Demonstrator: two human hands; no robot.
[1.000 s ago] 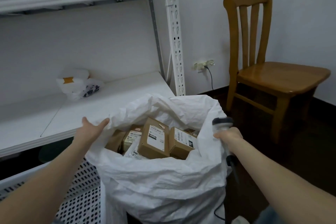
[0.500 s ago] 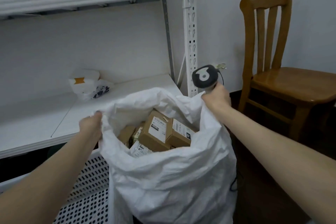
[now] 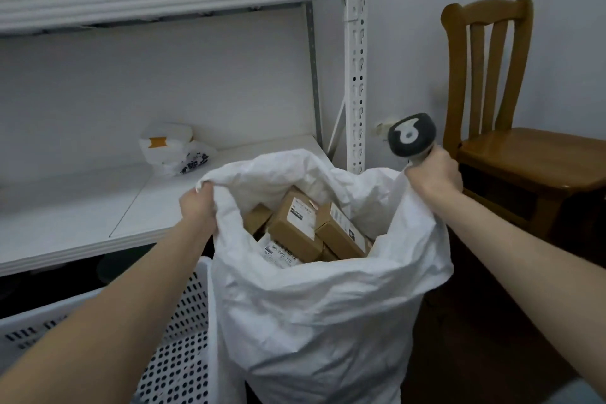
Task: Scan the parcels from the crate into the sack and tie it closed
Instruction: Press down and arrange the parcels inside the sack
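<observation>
Fingers of the left hand: clenched on the near-left rim of the sack, cloth bunched in the fist.
Fingers of the right hand: wrapped round the handle of the scanner, head upward; the sack's right rim rises to this fist and appears caught in the same grip.
Sack: white, woven, soft and crinkled; it hangs between the two fists, mouth open below them. Judged limp, so it will sag wherever it is let go.
Parcels: brown cartons with labels, piled inside just below the fingers. Judged a fair combined weight, rigid corners against thin cloth.
Hold advised: gather the loose rim above the cartons into one neck; a free right hand would help.
Crate: white, perforated, under the left forearm and touching the sack's side; contents not visible.
Shelf: beyond the left knuckles, with a plastic bag on it.
Upright post: just behind the sack.
Chair: wooden, near the right fist, limiting swing on that side.
</observation>
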